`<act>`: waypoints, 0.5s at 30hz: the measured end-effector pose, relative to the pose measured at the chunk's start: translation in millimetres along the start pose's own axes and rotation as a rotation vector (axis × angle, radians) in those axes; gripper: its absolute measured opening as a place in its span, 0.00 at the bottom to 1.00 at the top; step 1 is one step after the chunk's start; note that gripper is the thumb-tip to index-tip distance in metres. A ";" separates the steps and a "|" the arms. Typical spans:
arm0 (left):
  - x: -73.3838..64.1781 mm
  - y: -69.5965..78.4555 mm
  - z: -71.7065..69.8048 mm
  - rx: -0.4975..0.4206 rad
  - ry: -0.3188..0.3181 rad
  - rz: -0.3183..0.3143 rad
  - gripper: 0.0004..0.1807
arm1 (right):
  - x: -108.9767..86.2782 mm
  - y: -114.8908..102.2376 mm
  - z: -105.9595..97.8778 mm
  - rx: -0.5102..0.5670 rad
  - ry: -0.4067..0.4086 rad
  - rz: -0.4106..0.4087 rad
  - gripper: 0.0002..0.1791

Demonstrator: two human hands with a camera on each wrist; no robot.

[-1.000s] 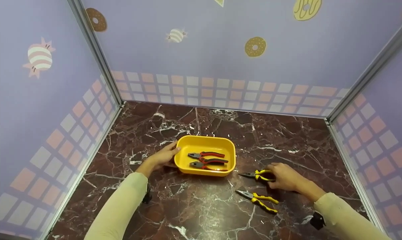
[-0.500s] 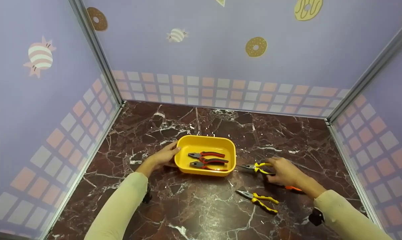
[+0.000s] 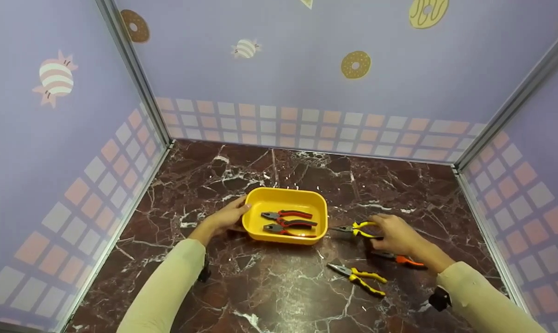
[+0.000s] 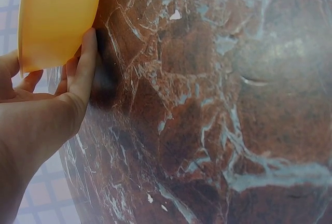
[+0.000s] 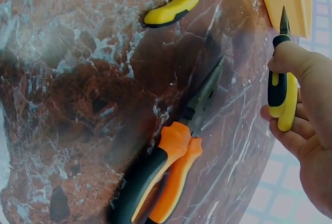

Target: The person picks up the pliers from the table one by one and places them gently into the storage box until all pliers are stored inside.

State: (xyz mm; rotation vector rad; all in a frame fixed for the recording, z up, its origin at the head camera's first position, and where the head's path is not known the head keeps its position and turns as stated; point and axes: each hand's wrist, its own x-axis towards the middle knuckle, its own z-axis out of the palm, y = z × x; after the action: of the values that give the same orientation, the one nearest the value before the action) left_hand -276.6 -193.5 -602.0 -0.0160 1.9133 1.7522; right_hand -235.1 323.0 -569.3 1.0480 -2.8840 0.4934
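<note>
At the left end of a yellow plastic tub [image 3: 256,217], my left hand [image 3: 227,216] holds the tub, thumb at the rim and fingers along the wall and underside, as the left wrist view shows. Two red-and-black combination pliers [image 3: 294,214] lie inside the tub. My right hand [image 3: 396,235] grips yellow-and-black long-nose pliers [image 5: 280,89] by the handles, their tip pointing at the tub's right end. In the right wrist view they are raised over the tabletop. Below that hand lie orange-and-black long-nose pliers [image 5: 176,151], partly covered by it in the head view.
Another pair of yellow-handled long-nose pliers [image 3: 356,277] lies on the dark red marbled table [image 3: 279,291], nearer the front. Patterned purple panels [image 3: 283,69] enclose the table at the back and both sides.
My right hand has lifted the yellow-and-black long-nose pliers and moved slightly away from me. The orange-handled pliers under it have come into view. My left hand and the tub have stayed put.
</note>
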 end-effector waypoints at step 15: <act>-0.2 1.4 -0.4 0.017 0.002 -0.009 0.33 | 1.8 -0.5 -9.1 -0.002 0.014 0.045 0.33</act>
State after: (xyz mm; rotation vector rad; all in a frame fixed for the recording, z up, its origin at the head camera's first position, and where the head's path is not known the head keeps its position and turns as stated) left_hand -277.1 -193.7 -600.6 -0.0197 1.9270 1.7306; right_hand -236.9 324.3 -560.2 0.9775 -2.9005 0.4978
